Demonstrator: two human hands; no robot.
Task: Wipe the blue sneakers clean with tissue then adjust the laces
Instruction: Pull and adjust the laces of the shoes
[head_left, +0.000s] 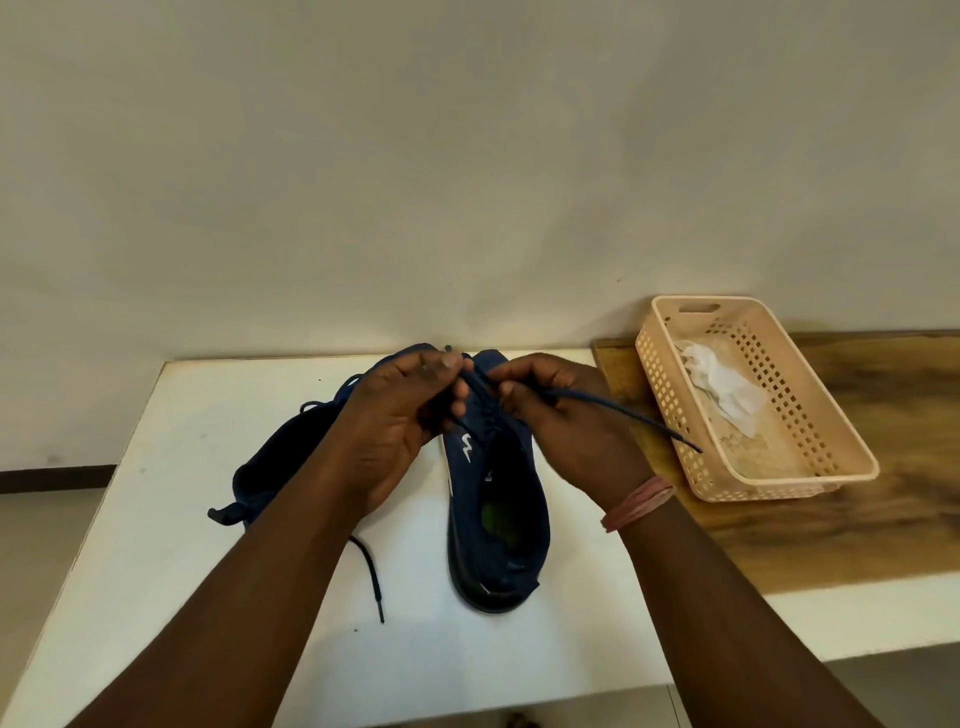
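Observation:
Two dark blue sneakers stand on the white table, toes toward the wall. The right sneaker faces me heel-first with a white logo on its side. The left sneaker is largely hidden behind my left forearm; one of its laces trails loose on the table. My left hand pinches a lace over the right sneaker's eyelets. My right hand grips the other lace end, which stretches out to the right toward the basket.
A peach plastic basket sits on a wooden board at the right, with crumpled white tissue inside. A plain wall runs close behind the shoes. The table's left edge drops to the floor.

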